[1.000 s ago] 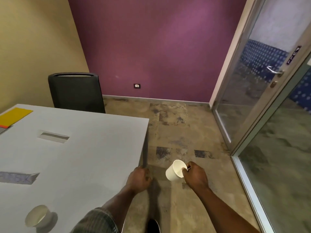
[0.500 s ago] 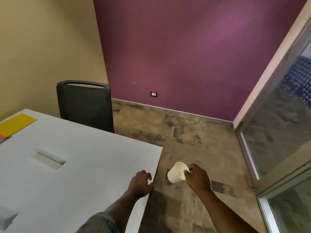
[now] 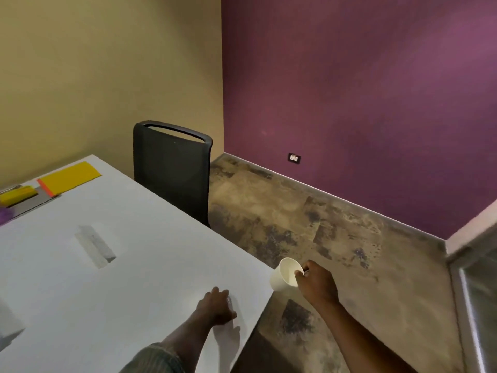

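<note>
White table (image 3: 134, 292) under the flat, open left hand (image 3: 216, 306); right hand (image 3: 318, 285) curled round the rim of a tilted cup (image 3: 282, 275).

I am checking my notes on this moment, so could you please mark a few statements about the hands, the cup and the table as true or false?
1. The right hand pinches the white cup at its rim. True.
2. The white cup stands upright on the table. False: it is held tilted in the air beside the table's near corner.
3. The left hand is over the table top and holds nothing. True.
4. The black chair lies tipped over on the floor. False: it stands upright at the table's far side.
5. A yellow sheet lies at the far left of the table. True.
</note>
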Motion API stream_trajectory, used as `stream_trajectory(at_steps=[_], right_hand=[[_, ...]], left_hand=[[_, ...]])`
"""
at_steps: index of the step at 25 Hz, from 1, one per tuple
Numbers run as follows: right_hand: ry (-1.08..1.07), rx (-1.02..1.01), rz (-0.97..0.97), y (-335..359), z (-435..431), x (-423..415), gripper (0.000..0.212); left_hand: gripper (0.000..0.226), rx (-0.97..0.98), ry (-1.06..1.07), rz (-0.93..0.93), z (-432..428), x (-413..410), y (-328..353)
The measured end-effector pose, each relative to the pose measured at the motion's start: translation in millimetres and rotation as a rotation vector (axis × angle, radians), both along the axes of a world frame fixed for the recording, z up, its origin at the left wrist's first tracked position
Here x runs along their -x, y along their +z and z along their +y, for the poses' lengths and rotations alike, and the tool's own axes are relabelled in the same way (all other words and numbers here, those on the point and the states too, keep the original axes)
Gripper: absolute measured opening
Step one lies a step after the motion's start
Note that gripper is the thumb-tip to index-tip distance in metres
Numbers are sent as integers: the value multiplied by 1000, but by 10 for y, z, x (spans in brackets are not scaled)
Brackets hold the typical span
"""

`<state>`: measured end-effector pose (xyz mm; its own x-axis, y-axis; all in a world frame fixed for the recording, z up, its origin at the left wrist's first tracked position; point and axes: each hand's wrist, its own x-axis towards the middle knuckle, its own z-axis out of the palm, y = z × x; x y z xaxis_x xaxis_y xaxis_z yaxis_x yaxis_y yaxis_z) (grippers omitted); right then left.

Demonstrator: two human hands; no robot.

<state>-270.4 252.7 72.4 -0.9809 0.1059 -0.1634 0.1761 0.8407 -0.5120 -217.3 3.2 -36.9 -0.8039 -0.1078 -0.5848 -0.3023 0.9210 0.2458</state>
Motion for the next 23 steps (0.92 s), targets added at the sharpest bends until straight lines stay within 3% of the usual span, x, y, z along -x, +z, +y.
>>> stream_trajectory(at_steps=[9,17,23], right_hand=[[326,-16,21,39,144,1625,17],[545,12,31,74,-112,2505,10],[712,6,4,35,-537,3183,7]], left_hand=[[101,48,340,-136,365,583,-332],[100,127,655,-49,673,969,-421],[122,137,846,-50,557,1494,-471]])
